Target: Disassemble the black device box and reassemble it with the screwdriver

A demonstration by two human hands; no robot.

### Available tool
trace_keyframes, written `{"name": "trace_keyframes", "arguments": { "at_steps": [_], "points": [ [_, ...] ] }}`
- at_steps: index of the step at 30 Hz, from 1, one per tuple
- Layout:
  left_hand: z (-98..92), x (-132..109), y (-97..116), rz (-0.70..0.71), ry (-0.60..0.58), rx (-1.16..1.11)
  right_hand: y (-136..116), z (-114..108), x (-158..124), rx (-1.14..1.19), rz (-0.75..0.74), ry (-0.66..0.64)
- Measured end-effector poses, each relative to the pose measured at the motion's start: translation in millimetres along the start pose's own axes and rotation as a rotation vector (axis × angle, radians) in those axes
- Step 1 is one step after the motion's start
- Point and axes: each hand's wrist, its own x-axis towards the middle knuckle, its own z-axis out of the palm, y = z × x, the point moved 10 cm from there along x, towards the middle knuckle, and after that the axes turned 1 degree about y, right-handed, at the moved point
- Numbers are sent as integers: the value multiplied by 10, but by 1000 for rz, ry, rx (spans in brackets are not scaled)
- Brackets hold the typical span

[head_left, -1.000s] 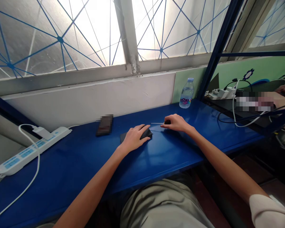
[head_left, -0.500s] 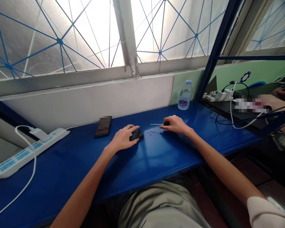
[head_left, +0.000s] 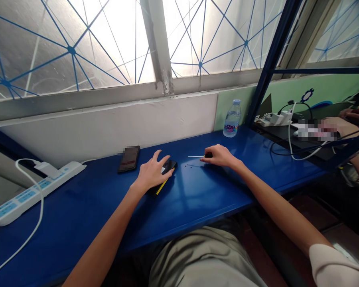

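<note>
My left hand rests over a flat black device with a yellow edge. Its fingers are spread and raised, and the thumb lies along the device's right side. Much of the device is hidden under the palm. Farther right, my right hand is closed round the dark handle of a screwdriver, whose thin shaft points left, just above the desk. Tiny dark bits, perhaps screws, lie on the desk between both hands.
A dark phone lies at the back of the blue desk. A water bottle stands by the wall. On the left is a white power strip with a cable. Another person's arm and cables show at right.
The black device has turned under my left hand, so its yellow edge shows more. My left fingers have lifted and spread. My right hand keeps the screwdriver in about the same place.
</note>
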Motion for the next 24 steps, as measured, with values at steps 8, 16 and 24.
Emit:
{"name": "trace_keyframes", "arguments": {
  "at_steps": [8,16,24],
  "points": [
    [-107,-23,-244,-257,86,3,-35,-8,-21,5,-15,-11],
    [152,-53,34,244,-179,-18,-38,-13,-19,-1,-8,-12],
    [188,-103,-1,247,-290,-82,-40,-13,-13,16,-25,-4]
  ]
}}
